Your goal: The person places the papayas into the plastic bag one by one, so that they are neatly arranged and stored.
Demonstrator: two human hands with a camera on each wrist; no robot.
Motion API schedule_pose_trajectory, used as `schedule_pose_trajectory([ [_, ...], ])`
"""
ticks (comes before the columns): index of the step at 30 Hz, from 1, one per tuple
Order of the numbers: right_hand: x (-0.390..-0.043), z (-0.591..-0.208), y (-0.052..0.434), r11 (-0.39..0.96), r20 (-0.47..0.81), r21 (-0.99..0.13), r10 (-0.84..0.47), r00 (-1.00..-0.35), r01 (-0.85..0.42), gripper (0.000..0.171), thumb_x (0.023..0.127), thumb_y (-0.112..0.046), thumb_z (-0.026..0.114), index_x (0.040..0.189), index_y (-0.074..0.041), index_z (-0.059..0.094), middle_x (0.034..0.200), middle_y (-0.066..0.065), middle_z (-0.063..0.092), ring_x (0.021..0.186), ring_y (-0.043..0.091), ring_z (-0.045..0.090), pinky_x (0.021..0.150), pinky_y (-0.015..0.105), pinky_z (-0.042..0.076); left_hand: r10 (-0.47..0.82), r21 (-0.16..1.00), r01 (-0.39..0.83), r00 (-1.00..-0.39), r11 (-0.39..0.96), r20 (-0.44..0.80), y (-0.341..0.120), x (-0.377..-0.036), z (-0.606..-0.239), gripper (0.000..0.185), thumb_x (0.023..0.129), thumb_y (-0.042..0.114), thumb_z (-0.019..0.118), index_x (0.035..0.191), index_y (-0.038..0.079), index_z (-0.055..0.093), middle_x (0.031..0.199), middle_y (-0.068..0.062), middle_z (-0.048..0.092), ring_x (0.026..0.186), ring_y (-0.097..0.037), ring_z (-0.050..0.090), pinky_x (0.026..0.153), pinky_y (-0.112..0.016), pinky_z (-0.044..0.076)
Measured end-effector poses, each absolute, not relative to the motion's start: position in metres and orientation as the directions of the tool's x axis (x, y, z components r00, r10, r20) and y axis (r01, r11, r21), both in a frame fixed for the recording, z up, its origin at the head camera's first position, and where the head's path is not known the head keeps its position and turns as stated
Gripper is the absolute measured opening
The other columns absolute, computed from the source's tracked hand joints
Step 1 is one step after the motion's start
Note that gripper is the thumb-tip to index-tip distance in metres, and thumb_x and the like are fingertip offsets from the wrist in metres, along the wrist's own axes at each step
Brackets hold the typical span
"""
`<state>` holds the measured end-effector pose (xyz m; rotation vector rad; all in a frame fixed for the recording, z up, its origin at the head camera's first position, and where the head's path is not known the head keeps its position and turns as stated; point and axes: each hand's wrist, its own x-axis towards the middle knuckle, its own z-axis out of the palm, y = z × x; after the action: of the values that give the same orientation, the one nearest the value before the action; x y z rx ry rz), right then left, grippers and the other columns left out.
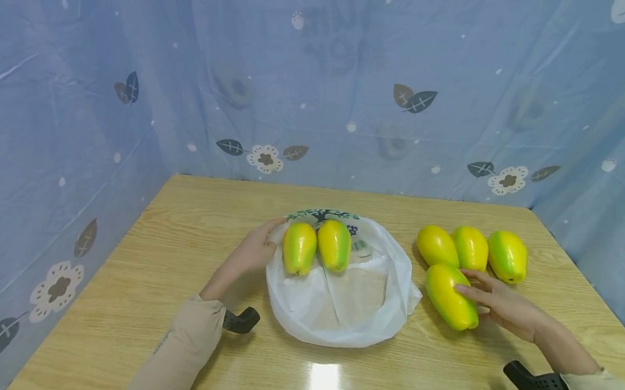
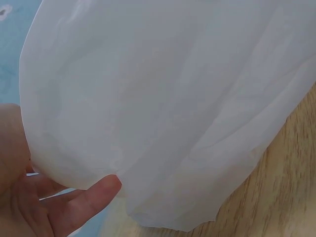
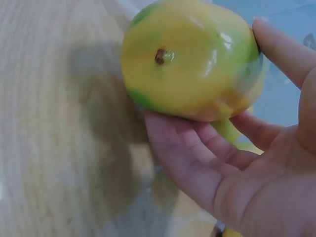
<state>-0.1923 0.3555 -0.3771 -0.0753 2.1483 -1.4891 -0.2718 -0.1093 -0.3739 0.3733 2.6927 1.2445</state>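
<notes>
A white plastic bag (image 1: 332, 331) lies spread with its mouth up, its rim rolled into a ring. Two yellow-green papayas, a left one (image 1: 299, 249) and a right one (image 1: 334, 246), rest inside toward the back. My left hand (image 1: 250, 248) holds the bag's left rim; in the left wrist view the thumb (image 2: 101, 195) lies against the white plastic. Right of the bag, my right hand (image 1: 513, 306) grips another papaya (image 1: 450, 296), with thumb and fingers around it. The right wrist view shows that papaya (image 3: 190, 61) end-on, casting a shadow on the table.
Three more papayas, left (image 1: 437, 246), middle (image 1: 470, 247) and right (image 1: 508, 257), sit in a row behind my right hand. The wooden table (image 1: 171, 306) is bordered by a blue patterned curtain (image 1: 353, 100) at the back and sides.
</notes>
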Motion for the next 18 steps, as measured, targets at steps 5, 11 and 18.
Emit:
schedule_pose_trajectory([
  [5,-0.197,-0.366,0.354,0.346,-0.332,-0.915,-0.359,-0.872,0.206,0.074,0.103,-0.026,0.04,0.147,0.007,-0.009,0.139,0.031,0.031,0.118,0.033,0.048,0.087,0.048,0.048,0.289,0.768,0.163,-0.957,0.62,-0.03,-0.11,-0.271,-0.373,0.059,0.09,-0.002,0.039,0.148,0.008,0.031,0.15,-0.017,0.032,0.121,-0.031,0.044,0.105,-0.047,0.032],
  [11,-0.205,-0.352,0.344,0.317,-0.288,-0.932,-0.351,-0.891,0.177,0.073,0.103,-0.027,0.04,0.148,0.004,-0.009,0.121,0.004,0.05,0.102,0.014,0.059,0.084,0.044,0.05,0.294,0.768,0.175,-0.956,0.616,-0.018,-0.11,-0.27,-0.374,0.059,0.09,-0.002,0.039,0.148,0.007,0.032,0.149,-0.017,0.033,0.117,-0.031,0.047,0.103,-0.046,0.035],
  [18,-0.215,-0.343,0.324,0.312,-0.274,-0.934,-0.315,-0.909,0.174,0.079,0.102,-0.034,0.039,0.148,0.0,-0.015,0.14,0.029,0.032,0.106,0.014,0.057,0.089,0.042,0.048,0.303,0.771,0.182,-0.953,0.611,-0.015,-0.11,-0.272,-0.375,0.059,0.09,-0.003,0.038,0.148,0.007,0.032,0.149,-0.017,0.033,0.097,-0.032,0.054,0.093,-0.041,0.042],
])
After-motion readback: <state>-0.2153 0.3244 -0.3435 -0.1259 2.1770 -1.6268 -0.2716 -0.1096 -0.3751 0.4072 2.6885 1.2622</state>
